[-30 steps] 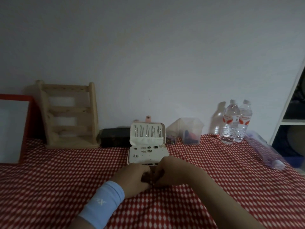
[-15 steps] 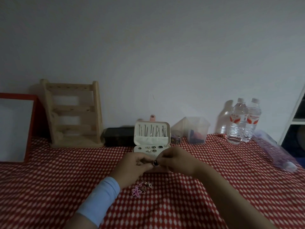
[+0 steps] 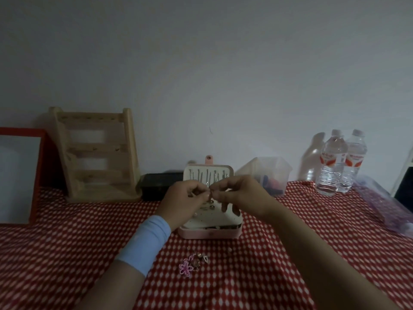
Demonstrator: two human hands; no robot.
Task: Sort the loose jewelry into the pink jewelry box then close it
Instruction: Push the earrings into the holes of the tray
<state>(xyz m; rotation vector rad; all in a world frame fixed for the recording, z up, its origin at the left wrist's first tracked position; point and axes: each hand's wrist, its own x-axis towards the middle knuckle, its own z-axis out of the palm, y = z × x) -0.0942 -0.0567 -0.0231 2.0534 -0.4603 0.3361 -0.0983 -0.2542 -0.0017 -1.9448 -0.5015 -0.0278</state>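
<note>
The pink jewelry box stands open on the red checked cloth, its upright lid hung with several thin chains. Earrings sit on the white insert. My left hand and my right hand meet above the insert, fingertips pinching one small piece of jewelry between them. The piece is too small to name. A little heap of loose jewelry, with a purple flower piece, lies on the cloth in front of the box.
A wooden ladder-shaped stand and a red-framed board are at the back left. A black case sits behind the box. A clear tub, two water bottles and a purple plastic sleeve are to the right.
Both hands have risen from the cloth in front of the box to above its insert, carrying the small piece. The loose heap they covered is now in view.
</note>
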